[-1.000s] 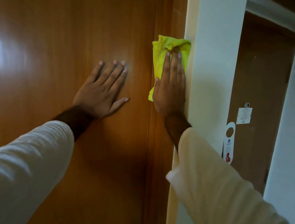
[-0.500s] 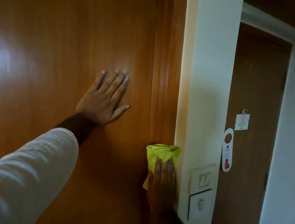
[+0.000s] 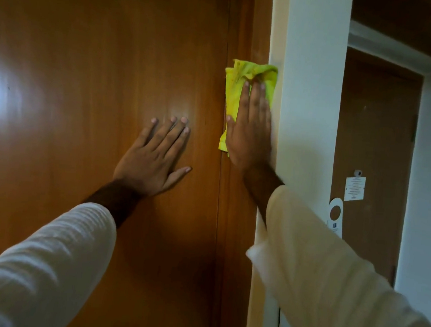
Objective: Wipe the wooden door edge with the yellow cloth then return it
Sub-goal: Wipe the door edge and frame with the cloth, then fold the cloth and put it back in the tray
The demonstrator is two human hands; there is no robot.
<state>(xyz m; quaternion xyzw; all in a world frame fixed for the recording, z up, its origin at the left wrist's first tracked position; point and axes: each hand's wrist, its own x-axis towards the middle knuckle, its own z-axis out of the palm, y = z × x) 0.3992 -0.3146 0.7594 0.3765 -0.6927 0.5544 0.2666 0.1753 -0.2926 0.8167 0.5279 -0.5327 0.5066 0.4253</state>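
Observation:
A glossy wooden door (image 3: 90, 95) fills the left of the view. Its right edge strip (image 3: 255, 23) runs vertically beside a white wall. My right hand (image 3: 251, 130) lies flat on a crumpled yellow cloth (image 3: 235, 87), pressing it against that edge strip; the cloth sticks out above and to the left of my fingers. My left hand (image 3: 155, 158) rests flat on the door panel with fingers spread and nothing in it, a little left of and below the cloth. Both arms wear white sleeves.
A white wall corner (image 3: 311, 93) stands just right of the edge strip. Farther right is a second brown door (image 3: 374, 125) with a white paper notice (image 3: 354, 188) and a white door hanger (image 3: 335, 217). A switch plate edge (image 3: 279, 322) shows low on the wall.
My right hand slid the cloth down the edge strip to about switch height, then back up to its present high spot. My left hand stayed flat on the door.

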